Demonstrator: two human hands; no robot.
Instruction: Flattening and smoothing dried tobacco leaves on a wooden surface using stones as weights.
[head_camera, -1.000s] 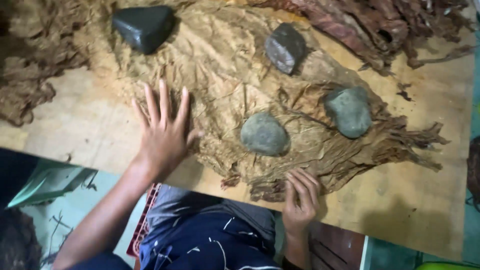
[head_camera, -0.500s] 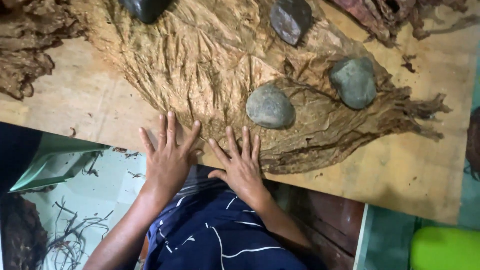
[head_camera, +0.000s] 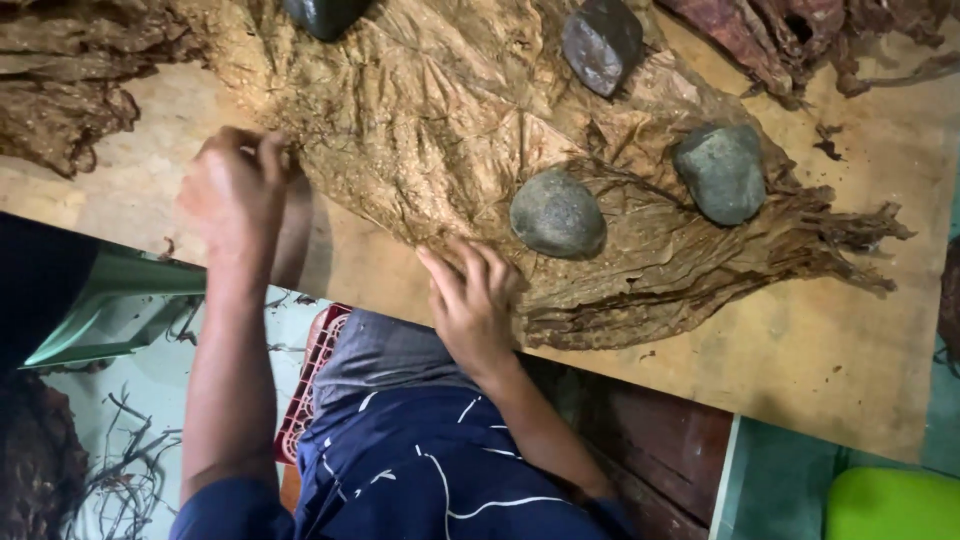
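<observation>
Four stones sit on the spread of dried leaves (head_camera: 440, 130), and two are cut short: the dark one (head_camera: 325, 14) at the far edge runs out of the top of the view, and the angular grey one (head_camera: 602, 42) is clipped a little too. The other two are whole, a rounded grey stone (head_camera: 557, 213) near the front edge and a greenish-grey one (head_camera: 720, 172) to its right, both smooth and dull. The leaves are tan, papery, deeply crinkled, veins showing, tapering to a frayed tip toward the right end of the plywood table (head_camera: 850, 350). The left hand (head_camera: 235, 190) is curled closed, fingertips pinching the leaf's left margin; exactly how much leaf it grips is hard to tell, knuckles block it. The right hand (head_camera: 470, 300) lies open and flat, fingers spread on the leaf's near edge, just beside the rounded stone. Darker leaf heaps (head_camera: 70, 90) at the far left corner and reddish ones (head_camera: 800, 35) at the far right are both cropped.
</observation>
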